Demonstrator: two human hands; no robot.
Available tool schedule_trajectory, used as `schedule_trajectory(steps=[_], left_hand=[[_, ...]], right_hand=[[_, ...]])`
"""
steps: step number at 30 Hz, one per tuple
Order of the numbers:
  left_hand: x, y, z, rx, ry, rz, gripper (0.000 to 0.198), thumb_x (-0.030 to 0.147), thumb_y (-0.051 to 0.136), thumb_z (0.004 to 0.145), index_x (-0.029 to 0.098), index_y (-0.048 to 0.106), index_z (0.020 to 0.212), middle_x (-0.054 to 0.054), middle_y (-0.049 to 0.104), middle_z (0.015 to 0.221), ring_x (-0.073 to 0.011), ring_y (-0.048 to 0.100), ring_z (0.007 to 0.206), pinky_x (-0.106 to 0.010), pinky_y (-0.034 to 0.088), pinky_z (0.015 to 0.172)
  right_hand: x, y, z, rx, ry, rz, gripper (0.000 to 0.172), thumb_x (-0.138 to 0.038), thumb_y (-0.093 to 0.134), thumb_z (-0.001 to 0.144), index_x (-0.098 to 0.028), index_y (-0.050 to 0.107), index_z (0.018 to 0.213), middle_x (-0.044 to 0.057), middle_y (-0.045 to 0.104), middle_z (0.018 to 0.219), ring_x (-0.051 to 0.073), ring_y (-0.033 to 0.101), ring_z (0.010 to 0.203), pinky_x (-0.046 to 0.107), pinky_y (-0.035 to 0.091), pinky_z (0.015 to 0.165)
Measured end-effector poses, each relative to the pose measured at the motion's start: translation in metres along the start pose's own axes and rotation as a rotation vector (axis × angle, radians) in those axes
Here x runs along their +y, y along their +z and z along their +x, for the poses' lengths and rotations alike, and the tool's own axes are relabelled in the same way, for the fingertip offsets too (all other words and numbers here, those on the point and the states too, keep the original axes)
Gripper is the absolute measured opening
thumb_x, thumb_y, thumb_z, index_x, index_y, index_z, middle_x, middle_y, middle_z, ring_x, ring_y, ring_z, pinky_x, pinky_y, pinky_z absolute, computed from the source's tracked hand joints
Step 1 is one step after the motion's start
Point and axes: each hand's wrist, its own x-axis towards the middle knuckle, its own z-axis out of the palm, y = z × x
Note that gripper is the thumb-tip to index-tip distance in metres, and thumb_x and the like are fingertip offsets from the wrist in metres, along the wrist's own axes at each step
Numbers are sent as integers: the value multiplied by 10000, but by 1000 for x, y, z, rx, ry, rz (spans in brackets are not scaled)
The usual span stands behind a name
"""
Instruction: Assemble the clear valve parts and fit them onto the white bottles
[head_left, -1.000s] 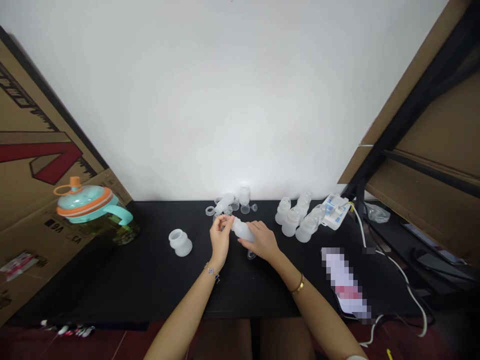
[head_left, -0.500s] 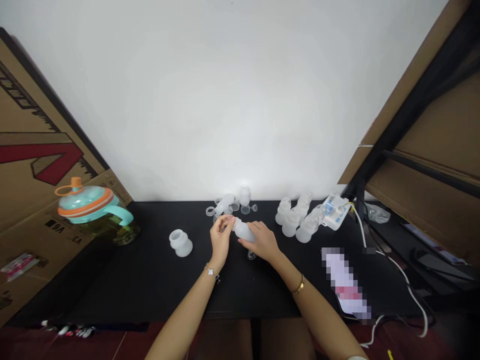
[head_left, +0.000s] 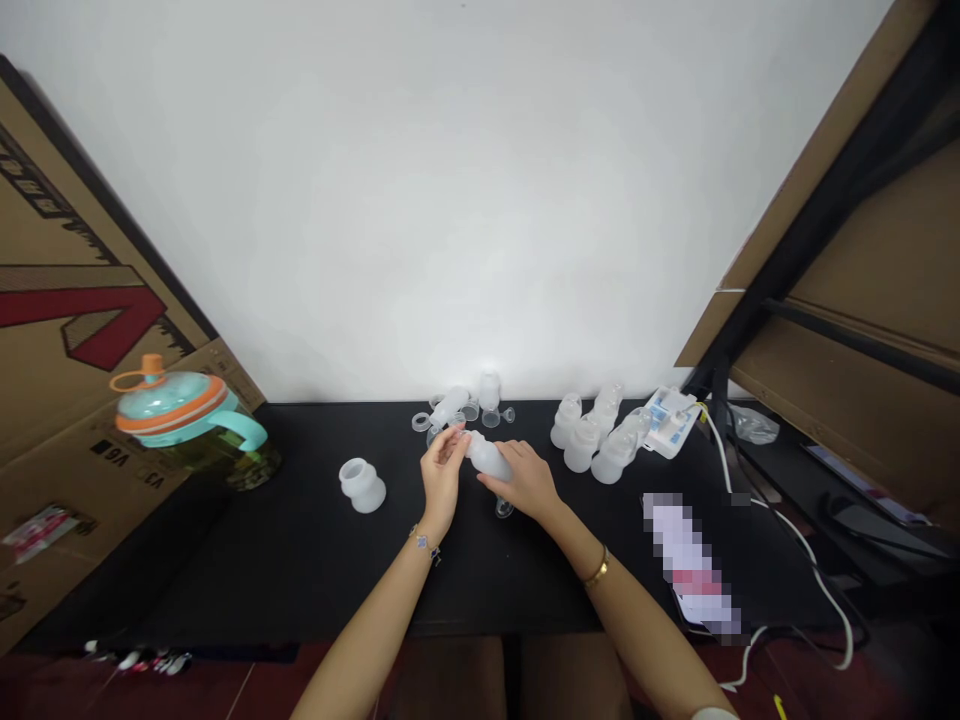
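My right hand (head_left: 525, 478) is wrapped round a white translucent baby bottle (head_left: 489, 459), tilted with its neck towards the left. At the neck end, the fingers of my left hand (head_left: 444, 465) pinch a small clear part, mostly hidden by the fingertips. Under the right hand a small clear piece (head_left: 504, 507) lies on the black table. An uncapped wide-necked white bottle (head_left: 362, 487) stands to the left. Beyond my hands are a bottle lying on its side (head_left: 451, 406), clear rings (head_left: 421, 423) and an upright bottle (head_left: 490, 388).
Several white bottles with clear tops (head_left: 581, 443) stand at the right, beside a white power strip (head_left: 670, 423) with cables. A blurred-out phone (head_left: 694, 570) lies near the front edge. At far left stands a large turquoise-lidded jug (head_left: 187, 410) against a cardboard box (head_left: 67, 300).
My left fingertips have shifted slightly at the bottle's neck, and the left wrist has turned a little. The bottle and my right hand stay nearly in place.
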Motion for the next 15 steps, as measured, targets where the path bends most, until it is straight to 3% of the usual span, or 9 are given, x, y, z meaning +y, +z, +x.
schedule_trajectory(steps=[9, 15], left_hand=[[11, 4, -4, -35, 13, -42, 337, 401, 779, 786, 176, 733, 1033, -110, 742, 1124, -274, 685, 1087, -410, 523, 986], [10, 4, -5, -30, 33, -35, 317, 419, 770, 794, 181, 723, 997, -94, 735, 1072, -252, 687, 1041, -380, 531, 946]], right_hand=[[0, -2, 1, -16, 14, 14, 461, -514, 701, 876, -218, 606, 1217, 70, 693, 1084, 253, 611, 1012, 333, 520, 788], [1, -2, 1, -7, -7, 18, 451, -516, 679, 891, -223, 607, 1226, 74, 685, 1082, 252, 605, 1014, 339, 521, 792]])
